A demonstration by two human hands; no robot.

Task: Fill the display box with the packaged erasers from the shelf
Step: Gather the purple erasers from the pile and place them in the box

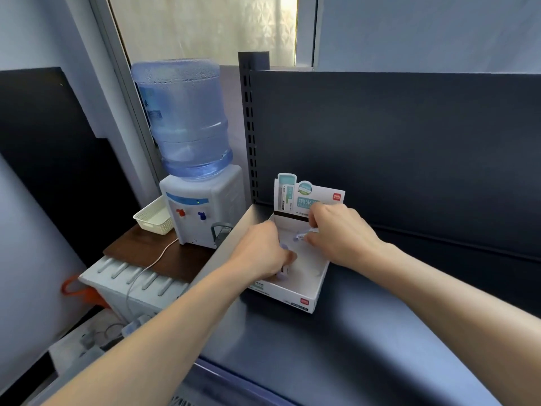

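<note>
Spanning the near and right side, a dark shelf (366,332) is backed by a dark panel (409,142), and a curtained window (205,27) is seen beyond. To the left, a water dispenser (202,212) and a white basket (152,218) are carried on a brown counter (152,253). A white display box (317,285) is set at the shelf's left end. Inside it, a packaged eraser (285,269) is gripped low by the left hand (260,250), largely hidden. A second packaged eraser (301,236) is pinched by the right hand (342,232) over the box's far part.
</note>
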